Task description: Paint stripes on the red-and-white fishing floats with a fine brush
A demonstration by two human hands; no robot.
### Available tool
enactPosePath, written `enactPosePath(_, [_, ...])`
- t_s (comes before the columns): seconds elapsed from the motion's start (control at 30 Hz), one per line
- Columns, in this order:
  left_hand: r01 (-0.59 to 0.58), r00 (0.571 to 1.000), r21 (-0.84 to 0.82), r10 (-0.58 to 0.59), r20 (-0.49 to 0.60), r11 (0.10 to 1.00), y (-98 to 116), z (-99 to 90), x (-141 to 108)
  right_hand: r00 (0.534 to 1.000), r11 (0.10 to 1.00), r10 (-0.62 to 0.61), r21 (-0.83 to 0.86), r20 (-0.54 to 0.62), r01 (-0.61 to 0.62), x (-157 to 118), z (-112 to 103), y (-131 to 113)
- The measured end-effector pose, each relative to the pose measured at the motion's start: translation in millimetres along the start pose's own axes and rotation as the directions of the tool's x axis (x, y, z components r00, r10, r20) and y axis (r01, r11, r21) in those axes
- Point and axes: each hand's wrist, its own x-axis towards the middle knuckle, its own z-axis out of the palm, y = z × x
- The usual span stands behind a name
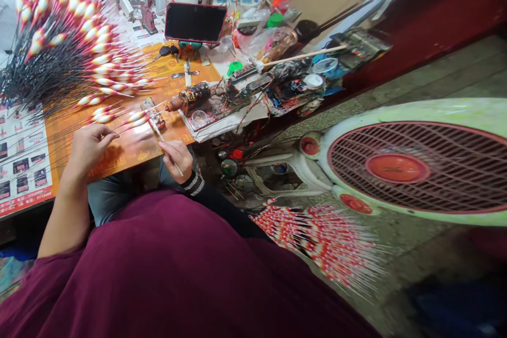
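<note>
My left hand [93, 148] sits at the front edge of an orange printed table covering [186, 71], its fingers pinched on the thin stem of a red-and-white fishing float [137, 122]. My right hand [177, 161] grips a slim pale paintbrush [157, 133], whose tip points toward a small paint-stained holder [153, 113]. Several more floats [106, 113] lie near the hands. A large fan-shaped bunch of floats with dark stems [75, 47] spreads across the table's far left.
A paint-caked rotating tool [194, 97], a phone on a stand [195, 22], and jars and bottles crowd the table. Below its edge stand a green-rimmed electric fan [398, 167] and a rack of red-and-white floats [317, 243]. My maroon shirt [158, 264] fills the bottom.
</note>
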Motion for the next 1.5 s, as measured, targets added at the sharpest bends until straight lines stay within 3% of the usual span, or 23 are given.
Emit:
enactPosePath(0.73, [0.031, 1.0, -0.028, -0.031, -0.004, 0.999, 4.2, 0.2, 0.2, 1.0, 1.0, 0.008, -0.005, 0.013, -0.008, 3.1, -2.0, -6.3])
enactPosePath(1.13, [-0.008, 1.0, -0.045, 0.008, 0.004, 0.999, 5.4, 4.2, 3.9, 0.992, 0.996, -0.092, -0.018, -0.088, 0.09, 3.2, -1.6, -6.3])
enactPosePath(1.5, [-0.036, 0.998, -0.063, 0.033, -0.046, 0.997, 0.1, 7.5, 4.0, 0.992, 0.99, -0.122, -0.07, -0.029, 0.12, 1.5, -1.5, -4.2])
